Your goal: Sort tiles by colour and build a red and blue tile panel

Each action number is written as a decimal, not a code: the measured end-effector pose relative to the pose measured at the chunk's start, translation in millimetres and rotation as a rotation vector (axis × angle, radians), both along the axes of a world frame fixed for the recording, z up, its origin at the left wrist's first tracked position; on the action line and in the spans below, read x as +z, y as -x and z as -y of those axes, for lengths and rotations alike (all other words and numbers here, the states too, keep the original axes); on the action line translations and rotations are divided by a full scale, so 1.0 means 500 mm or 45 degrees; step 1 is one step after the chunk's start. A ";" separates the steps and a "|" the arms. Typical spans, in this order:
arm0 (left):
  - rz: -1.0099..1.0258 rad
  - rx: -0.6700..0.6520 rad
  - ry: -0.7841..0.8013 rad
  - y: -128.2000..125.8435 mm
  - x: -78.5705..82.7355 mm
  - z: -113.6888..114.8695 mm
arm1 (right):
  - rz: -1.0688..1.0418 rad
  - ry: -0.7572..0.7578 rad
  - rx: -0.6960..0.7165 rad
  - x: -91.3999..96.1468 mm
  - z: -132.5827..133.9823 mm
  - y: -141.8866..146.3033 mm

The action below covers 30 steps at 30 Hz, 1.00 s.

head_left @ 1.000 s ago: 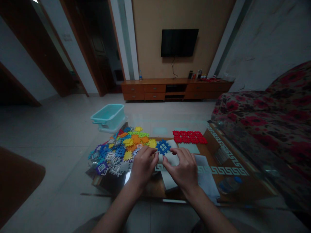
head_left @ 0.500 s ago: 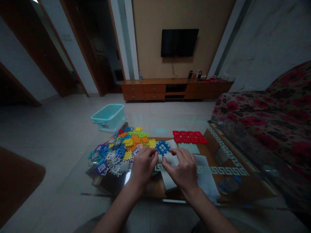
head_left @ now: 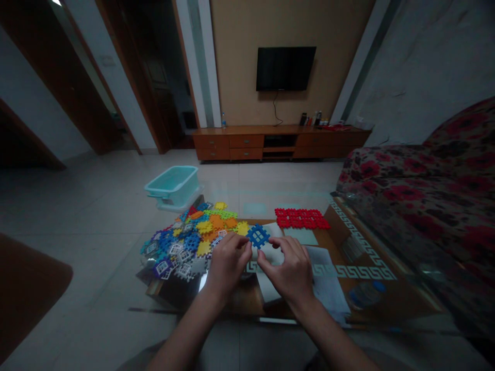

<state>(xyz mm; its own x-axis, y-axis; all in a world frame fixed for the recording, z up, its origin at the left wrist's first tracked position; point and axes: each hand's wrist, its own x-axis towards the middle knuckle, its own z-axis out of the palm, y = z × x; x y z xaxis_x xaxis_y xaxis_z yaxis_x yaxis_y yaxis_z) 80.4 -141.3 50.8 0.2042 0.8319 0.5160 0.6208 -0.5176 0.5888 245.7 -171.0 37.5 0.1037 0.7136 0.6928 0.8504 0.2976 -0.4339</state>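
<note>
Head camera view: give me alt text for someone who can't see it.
The left hand and right hand hold a blue tile above a glass table. A colorful heap of tiles lies to the left, and red tiles lie in rows to the right.

Matt plastic tile (head_left: pixel 258 236), glossy glass tabletop (head_left: pixel 328 237)

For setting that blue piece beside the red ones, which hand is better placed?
Probably the right hand: it's nearer the red pieces and at the right edge of the blue piece, while the left hand sits beside the colorful pile.
</note>
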 end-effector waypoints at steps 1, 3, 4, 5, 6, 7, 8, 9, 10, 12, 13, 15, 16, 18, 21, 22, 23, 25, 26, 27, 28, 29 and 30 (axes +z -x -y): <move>0.001 0.016 0.003 0.001 -0.001 -0.001 | 0.002 -0.002 -0.004 0.000 0.000 0.000; 0.004 0.047 0.008 0.003 -0.003 -0.003 | 0.010 -0.005 -0.014 0.000 0.000 0.000; 0.006 0.056 0.010 0.003 -0.004 -0.004 | 0.016 -0.006 -0.017 0.000 0.001 0.000; 0.008 0.058 0.012 0.004 -0.004 -0.005 | 0.024 -0.007 -0.017 0.000 0.001 -0.001; 0.010 0.054 0.016 0.004 -0.004 -0.005 | 0.031 -0.007 -0.017 0.000 0.001 0.000; 0.009 0.044 0.021 0.005 -0.004 -0.006 | 0.039 -0.007 -0.017 0.000 0.001 0.000; 0.008 0.036 0.026 0.005 -0.003 -0.006 | 0.045 -0.007 -0.017 0.000 0.002 0.000; 0.009 0.030 0.032 0.005 -0.003 -0.006 | 0.050 -0.006 -0.018 0.000 0.002 0.000; 0.010 0.024 0.036 0.005 -0.002 -0.006 | 0.053 -0.005 -0.018 0.000 0.002 0.001; 0.015 0.018 0.042 0.006 0.000 -0.006 | 0.056 -0.005 -0.017 -0.001 0.002 0.001; 0.017 0.021 0.043 0.006 0.000 -0.005 | 0.057 -0.003 -0.015 -0.001 0.002 0.001; 0.018 0.031 0.048 0.007 0.002 -0.005 | 0.061 0.003 -0.013 -0.001 0.001 0.001; 0.016 0.034 0.053 0.008 0.003 -0.005 | 0.063 0.007 -0.012 -0.001 0.001 0.001; 0.002 0.030 0.065 0.009 0.004 -0.006 | 0.069 0.015 -0.009 -0.002 0.002 0.001; -0.020 0.023 0.074 0.011 0.004 -0.008 | 0.070 0.017 -0.011 -0.003 0.003 0.001; -0.024 0.025 0.075 0.011 0.003 -0.009 | 0.069 0.016 -0.011 -0.003 0.003 0.002; -0.028 0.026 0.077 0.011 0.003 -0.009 | 0.069 0.015 -0.010 -0.003 0.004 0.002; -0.034 0.026 0.092 0.012 0.004 -0.010 | 0.069 0.013 0.000 -0.004 0.004 0.002; -0.037 0.028 0.103 0.012 0.005 -0.010 | 0.069 0.012 0.007 -0.004 0.004 0.001; -0.039 0.031 0.113 0.012 0.006 -0.010 | 0.069 0.010 0.013 -0.004 0.004 0.001; -0.041 0.039 0.122 0.012 0.007 -0.010 | 0.068 0.007 0.020 -0.004 0.004 0.001; -0.041 0.049 0.132 0.011 0.009 -0.011 | 0.064 0.002 0.027 -0.004 0.003 0.000; -0.038 0.060 0.142 0.010 0.011 -0.011 | 0.055 -0.004 0.033 -0.004 0.002 0.000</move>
